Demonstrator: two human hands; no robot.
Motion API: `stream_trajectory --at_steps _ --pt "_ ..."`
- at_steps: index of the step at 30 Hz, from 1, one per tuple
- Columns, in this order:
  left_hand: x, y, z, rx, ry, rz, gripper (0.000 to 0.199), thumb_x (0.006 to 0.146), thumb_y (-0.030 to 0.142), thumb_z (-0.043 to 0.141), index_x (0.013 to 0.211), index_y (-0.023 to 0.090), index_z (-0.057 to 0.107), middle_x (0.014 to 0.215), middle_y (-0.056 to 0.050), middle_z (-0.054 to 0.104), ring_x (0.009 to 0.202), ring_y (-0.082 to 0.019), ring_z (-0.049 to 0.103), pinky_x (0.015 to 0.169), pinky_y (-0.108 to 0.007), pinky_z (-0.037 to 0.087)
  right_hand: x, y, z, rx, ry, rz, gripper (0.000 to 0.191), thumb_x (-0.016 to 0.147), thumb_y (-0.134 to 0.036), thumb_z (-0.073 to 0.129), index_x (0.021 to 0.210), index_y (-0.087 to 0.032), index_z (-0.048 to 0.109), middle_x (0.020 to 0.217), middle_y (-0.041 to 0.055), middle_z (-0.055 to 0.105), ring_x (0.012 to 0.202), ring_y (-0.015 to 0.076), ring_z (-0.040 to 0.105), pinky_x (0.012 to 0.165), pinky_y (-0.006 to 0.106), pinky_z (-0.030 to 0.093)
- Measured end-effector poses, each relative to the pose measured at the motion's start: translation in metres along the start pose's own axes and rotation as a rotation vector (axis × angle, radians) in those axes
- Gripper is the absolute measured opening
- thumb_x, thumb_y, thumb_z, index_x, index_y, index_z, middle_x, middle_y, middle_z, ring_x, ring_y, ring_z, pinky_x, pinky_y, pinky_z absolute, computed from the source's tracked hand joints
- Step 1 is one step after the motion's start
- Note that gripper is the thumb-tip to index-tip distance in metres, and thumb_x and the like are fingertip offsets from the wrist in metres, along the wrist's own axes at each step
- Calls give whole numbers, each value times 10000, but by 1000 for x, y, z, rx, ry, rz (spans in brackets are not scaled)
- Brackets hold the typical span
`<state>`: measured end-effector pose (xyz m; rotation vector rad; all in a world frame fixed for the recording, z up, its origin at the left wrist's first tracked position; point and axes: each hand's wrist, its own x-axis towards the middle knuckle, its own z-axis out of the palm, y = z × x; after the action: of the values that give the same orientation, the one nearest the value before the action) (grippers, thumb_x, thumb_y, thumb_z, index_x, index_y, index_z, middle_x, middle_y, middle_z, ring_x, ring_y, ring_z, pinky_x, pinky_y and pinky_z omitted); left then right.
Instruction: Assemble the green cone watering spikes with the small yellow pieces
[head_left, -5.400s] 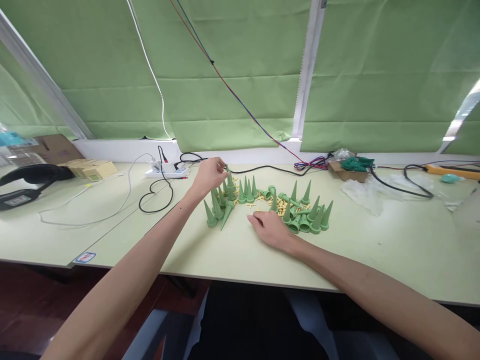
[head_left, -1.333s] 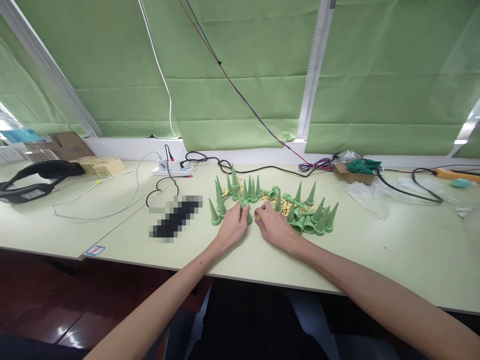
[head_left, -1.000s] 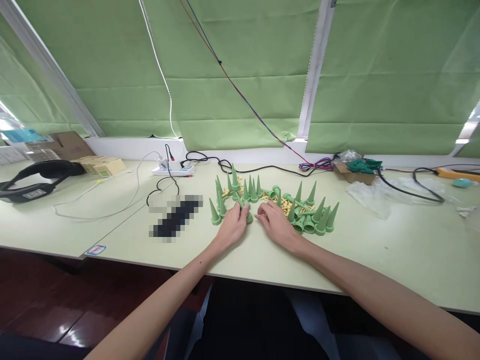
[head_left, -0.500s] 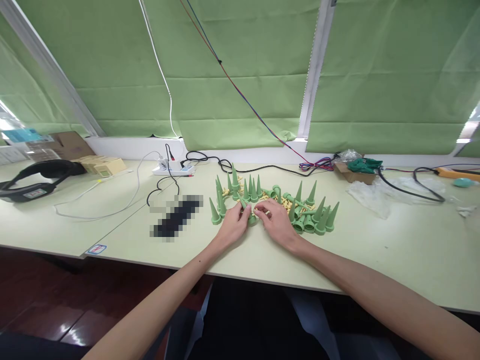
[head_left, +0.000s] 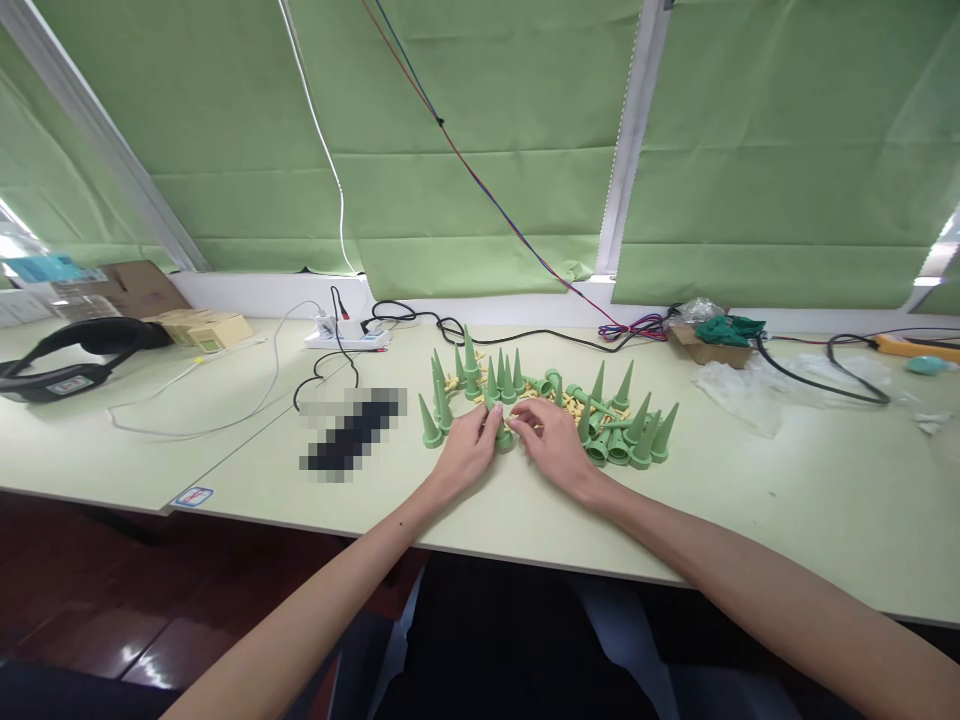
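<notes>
My left hand (head_left: pixel 471 440) is closed on a green cone (head_left: pixel 503 438), whose wide ring end shows just right of the fingertips. Close by on the right, my right hand (head_left: pixel 551 440) pinches a small yellow piece (head_left: pixel 511 421) by the cone. Several green cones (head_left: pixel 430 430) stand upright to the left and behind my hands. More cones stand to the right, where others lie on their sides with hollow ends (head_left: pixel 618 449) showing. Small yellow pieces (head_left: pixel 576 408) are scattered among them, partly hidden by my right hand.
A blurred-out dark object (head_left: pixel 352 435) lies left of the cones. Behind it are a white power strip (head_left: pixel 345 338) and black cables. A black headset (head_left: pixel 67 370) sits far left. A small cardboard box (head_left: pixel 709 345) and clear plastic bags (head_left: pixel 739 392) are at the right.
The green cone in my left hand has tilted slightly, and its tip shows less above the fingers. Both hands have otherwise stayed nearly in place.
</notes>
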<state>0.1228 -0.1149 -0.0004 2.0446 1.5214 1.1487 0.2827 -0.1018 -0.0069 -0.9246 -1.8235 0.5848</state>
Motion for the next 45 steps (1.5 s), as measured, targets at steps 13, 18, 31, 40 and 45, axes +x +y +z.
stream_trajectory --at_steps 13,18,31,40,45 --pt "-3 0 3 117 80 148 376 974 405 379 660 204 328 645 3 491 597 -133 448 611 -273 364 -2 -2 0 -50 -42 32 220 946 -334 492 788 -200 567 700 12 618 624 157 555 617 269 438" --pt "-2 -2 4 125 105 153 355 977 394 378 679 202 370 653 2 498 601 -135 452 615 -275 363 -1 -3 -1 -115 -59 -12 292 977 -322 437 767 -190 591 743 27 637 681 159 561 673 269 427" --pt "-2 -1 3 108 145 138 343 981 372 379 683 206 346 641 10 462 593 -133 421 621 -277 351 -1 2 0 -173 -136 -79 191 955 -228 480 827 -162 605 752 23 630 693 150 544 703 262 406" --pt "-5 4 0 108 99 176 341 990 394 353 717 198 412 721 -11 523 681 -143 493 690 -287 399 0 -1 1 -147 -170 34 344 978 -251 397 676 -179 544 618 -3 575 582 132 494 634 261 339" --pt "-7 8 -1 -34 91 176 281 992 379 342 1095 196 529 1106 -74 603 831 -154 581 780 -305 444 -1 -2 0 -95 -64 51 337 978 -310 403 674 -194 490 621 -11 541 576 135 463 607 263 327"
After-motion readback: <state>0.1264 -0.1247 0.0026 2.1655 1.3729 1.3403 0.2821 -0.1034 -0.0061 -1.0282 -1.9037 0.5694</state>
